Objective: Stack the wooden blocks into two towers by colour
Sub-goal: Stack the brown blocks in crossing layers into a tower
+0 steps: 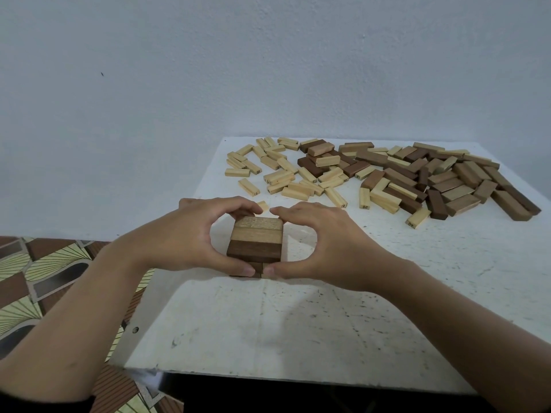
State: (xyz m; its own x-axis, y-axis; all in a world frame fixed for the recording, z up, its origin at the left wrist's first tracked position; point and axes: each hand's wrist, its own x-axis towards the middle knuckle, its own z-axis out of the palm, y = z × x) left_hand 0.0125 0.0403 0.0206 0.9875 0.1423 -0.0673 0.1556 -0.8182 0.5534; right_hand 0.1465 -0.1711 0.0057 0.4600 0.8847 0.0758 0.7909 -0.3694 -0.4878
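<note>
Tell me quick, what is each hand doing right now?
Left hand: fingers and thumb curled round the brown block stack, gripping its left side.
Right hand: curled round the same stack, gripping its right side.

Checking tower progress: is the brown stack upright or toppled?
Upright: the brown stack stands square on the table, left hand and right hand holding its sides.
</note>
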